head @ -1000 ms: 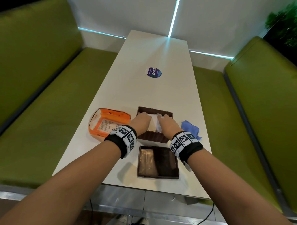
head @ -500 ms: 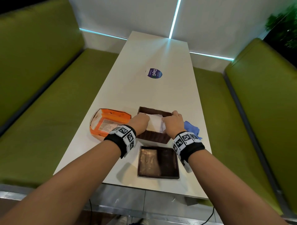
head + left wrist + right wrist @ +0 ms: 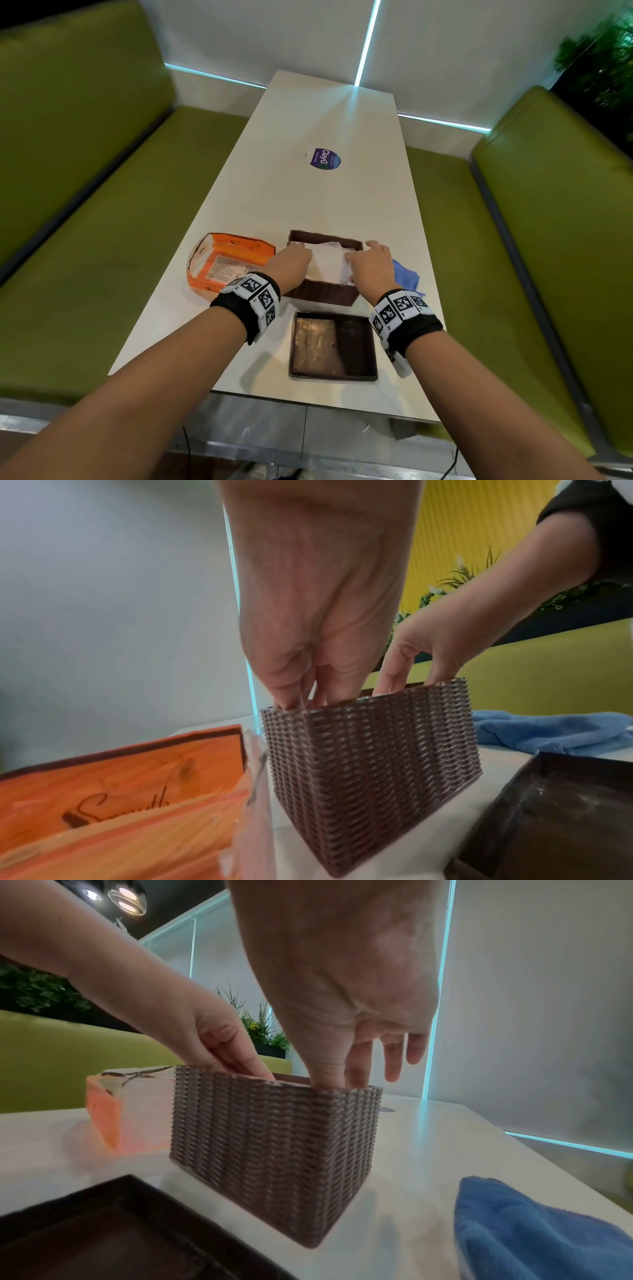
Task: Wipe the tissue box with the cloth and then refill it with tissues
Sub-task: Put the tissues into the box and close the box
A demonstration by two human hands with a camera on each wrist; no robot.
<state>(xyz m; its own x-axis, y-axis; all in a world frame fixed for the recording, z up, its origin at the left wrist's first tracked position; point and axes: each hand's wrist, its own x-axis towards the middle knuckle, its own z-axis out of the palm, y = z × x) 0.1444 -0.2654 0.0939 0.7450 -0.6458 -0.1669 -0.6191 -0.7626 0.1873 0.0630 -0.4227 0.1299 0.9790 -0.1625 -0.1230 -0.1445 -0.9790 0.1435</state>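
Observation:
A brown woven tissue box [image 3: 322,296] [image 3: 369,764] [image 3: 274,1145] stands open on the white table [image 3: 308,195], with white tissues [image 3: 327,262] showing inside. My left hand [image 3: 291,263] [image 3: 304,696] reaches down into the box at its left wall, fingers straight on the tissues and tips hidden. At the right wall, my right hand [image 3: 368,265] [image 3: 356,1074] has its thumb and forefinger inside the box and the other fingers spread over the rim. A blue cloth [image 3: 406,277] [image 3: 534,1231] lies just right of the box.
The box's brown lid [image 3: 332,346] [image 3: 555,804] lies upside down near the table's front edge. An opened orange tissue pack [image 3: 226,263] [image 3: 120,791] sits left of the box. A round sticker [image 3: 323,159] is farther back. Green benches [image 3: 85,240] flank the table.
My right hand has slid from the middle of the tissues to the box's right wall, its fingers now spread. The left hand has stayed at the left wall.

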